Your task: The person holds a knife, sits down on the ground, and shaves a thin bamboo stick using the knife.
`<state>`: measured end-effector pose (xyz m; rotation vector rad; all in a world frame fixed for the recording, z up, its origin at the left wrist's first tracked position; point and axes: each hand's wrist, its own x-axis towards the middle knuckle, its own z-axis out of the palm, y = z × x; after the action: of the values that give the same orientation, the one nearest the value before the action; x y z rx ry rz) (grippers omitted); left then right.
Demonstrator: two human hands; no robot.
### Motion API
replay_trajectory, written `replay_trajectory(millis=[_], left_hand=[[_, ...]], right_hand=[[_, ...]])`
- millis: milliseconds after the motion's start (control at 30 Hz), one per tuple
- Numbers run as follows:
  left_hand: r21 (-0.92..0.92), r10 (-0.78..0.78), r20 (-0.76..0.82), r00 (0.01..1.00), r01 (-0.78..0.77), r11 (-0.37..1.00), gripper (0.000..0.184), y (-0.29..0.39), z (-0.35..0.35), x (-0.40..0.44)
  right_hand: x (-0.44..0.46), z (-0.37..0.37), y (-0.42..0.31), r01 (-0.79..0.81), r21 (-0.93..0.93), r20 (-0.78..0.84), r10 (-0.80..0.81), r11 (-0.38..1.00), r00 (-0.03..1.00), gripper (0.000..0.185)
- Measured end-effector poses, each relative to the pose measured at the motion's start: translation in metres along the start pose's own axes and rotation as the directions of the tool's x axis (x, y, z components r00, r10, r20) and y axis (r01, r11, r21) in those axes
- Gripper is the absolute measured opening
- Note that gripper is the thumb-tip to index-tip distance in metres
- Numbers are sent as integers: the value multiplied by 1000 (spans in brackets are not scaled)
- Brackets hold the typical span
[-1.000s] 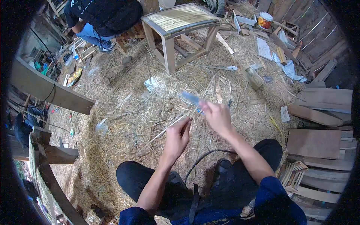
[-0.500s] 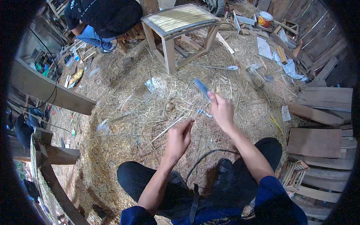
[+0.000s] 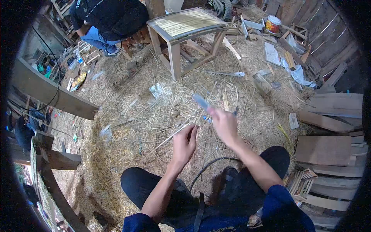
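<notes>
My left hand (image 3: 184, 144) pinches a thin pale strip (image 3: 166, 140), which slants down to the left over the straw. Up and to the right of it, my right hand (image 3: 224, 124) is closed round the handle of a knife (image 3: 201, 102). The blade points up and to the left and looks slightly blurred. A small gap separates the two hands. Beneath them, the ground is covered with straw and shavings (image 3: 127, 147). The strip's upper end, near my left fingertips, is too small to make out.
A slatted wooden stool (image 3: 185, 24) stands ahead. Beyond its left side a person in a black shirt (image 3: 110, 15) crouches. Wooden boards (image 3: 323, 150) are stacked at the right, and a beam (image 3: 54, 91) juts in from the left. A paint bucket (image 3: 273, 24) stands at the back right.
The knife in my right hand moved up and right, its blade turning more upright, then came back down and left. My left hand stays nearly in place with the strip.
</notes>
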<state>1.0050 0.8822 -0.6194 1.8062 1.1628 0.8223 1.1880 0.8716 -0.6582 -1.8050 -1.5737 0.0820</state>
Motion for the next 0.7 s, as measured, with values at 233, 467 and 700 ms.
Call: replay_trajectory(millis=[233, 467, 700], left_hand=[[-46, 21, 3, 1000, -21, 999, 19, -3, -1, 0], [-10, -58, 41, 997, 58, 998, 22, -13, -1, 1], [-55, 42, 16, 999, -41, 998, 20, -7, 5, 1]], right_hand=[[21, -19, 1, -88, 20, 4, 88, 996, 996, 43], [-1, -2, -11, 14, 80, 39, -17, 997, 999, 46], [9, -12, -11, -128, 114, 60, 122, 985, 991, 49]])
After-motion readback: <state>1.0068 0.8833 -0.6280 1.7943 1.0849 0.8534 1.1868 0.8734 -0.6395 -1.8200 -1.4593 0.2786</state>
